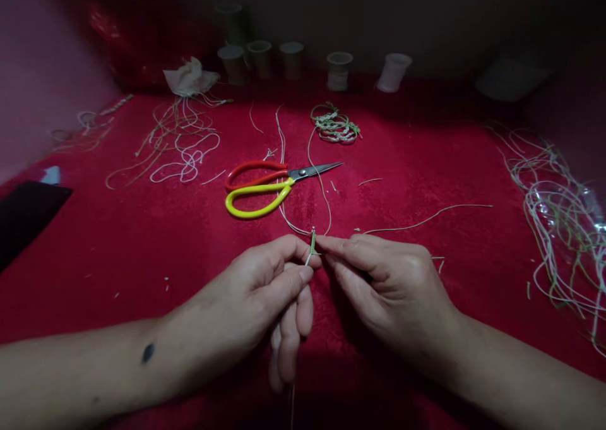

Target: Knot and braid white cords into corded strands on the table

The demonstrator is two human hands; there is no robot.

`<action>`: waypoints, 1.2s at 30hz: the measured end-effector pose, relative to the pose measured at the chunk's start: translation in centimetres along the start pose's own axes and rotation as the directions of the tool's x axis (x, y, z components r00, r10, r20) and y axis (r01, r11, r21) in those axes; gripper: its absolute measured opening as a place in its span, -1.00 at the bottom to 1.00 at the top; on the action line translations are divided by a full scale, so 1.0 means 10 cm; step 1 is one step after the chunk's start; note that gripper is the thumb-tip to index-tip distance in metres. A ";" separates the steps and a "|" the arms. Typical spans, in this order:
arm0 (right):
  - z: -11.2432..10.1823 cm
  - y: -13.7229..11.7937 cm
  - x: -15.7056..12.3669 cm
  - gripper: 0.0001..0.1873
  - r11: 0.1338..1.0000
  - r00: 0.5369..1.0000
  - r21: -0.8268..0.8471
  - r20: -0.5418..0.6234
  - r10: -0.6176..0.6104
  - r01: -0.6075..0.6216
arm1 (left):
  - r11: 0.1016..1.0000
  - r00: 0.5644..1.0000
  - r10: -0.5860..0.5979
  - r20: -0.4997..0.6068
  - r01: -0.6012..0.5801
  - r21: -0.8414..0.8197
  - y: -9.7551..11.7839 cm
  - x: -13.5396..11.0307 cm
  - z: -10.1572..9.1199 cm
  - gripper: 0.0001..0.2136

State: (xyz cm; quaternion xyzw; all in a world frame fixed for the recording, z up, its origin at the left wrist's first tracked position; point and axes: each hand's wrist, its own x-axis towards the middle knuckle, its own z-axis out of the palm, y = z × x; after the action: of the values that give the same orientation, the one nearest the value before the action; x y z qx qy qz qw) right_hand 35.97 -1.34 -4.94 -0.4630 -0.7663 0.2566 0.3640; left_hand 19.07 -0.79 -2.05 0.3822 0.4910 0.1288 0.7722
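Observation:
Between my two hands stands a short green and white knotted cord (313, 243), nearly upright. My left hand (279, 288) pinches its lower white end between thumb and forefinger, the other fingers curled below. My right hand (386, 278) is closed, its fingertips at the right side of the knots on a thin strand that runs across to my left fingers. Loose cord ends loop from the top of the knotted part toward the back, passing by the scissors (299, 173). These scissors have one red and one yellow handle, and their blades point right. Another strand hangs below my left hand.
Several thread spools (339, 71) stand along the dark back edge. A bundle of green and white braided cords (335, 125) lies behind the scissors. Tangled cords (184, 143) lie at left, more cords (558, 221) at right. A dark object (35, 218) sits at far left on the red cloth (156, 247).

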 end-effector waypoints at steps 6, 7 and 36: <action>0.00 0.01 -0.01 -0.71 1.000 1.000 -0.006 0.009 -0.010 0.011 | 1.000 1.000 0.004 0.001 -0.004 -0.005 0.01 0.00 0.01 -0.85; -0.01 0.01 -0.02 -0.72 1.000 1.000 -0.007 0.011 -0.013 0.013 | 1.000 1.000 0.004 -0.003 -0.004 -0.007 0.00 0.00 0.01 -0.85; -0.05 -0.05 0.12 -0.86 0.954 0.949 -0.054 0.102 0.298 -0.293 | 1.000 0.999 0.009 0.043 -0.008 -0.018 -0.01 0.04 -0.01 -0.77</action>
State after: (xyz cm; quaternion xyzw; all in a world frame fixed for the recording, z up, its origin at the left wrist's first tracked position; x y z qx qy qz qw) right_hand 35.72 -0.51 -3.87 -0.5645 -0.7118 0.3187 0.2702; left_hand 19.19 -0.62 -2.39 0.3803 0.4714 0.1280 0.7854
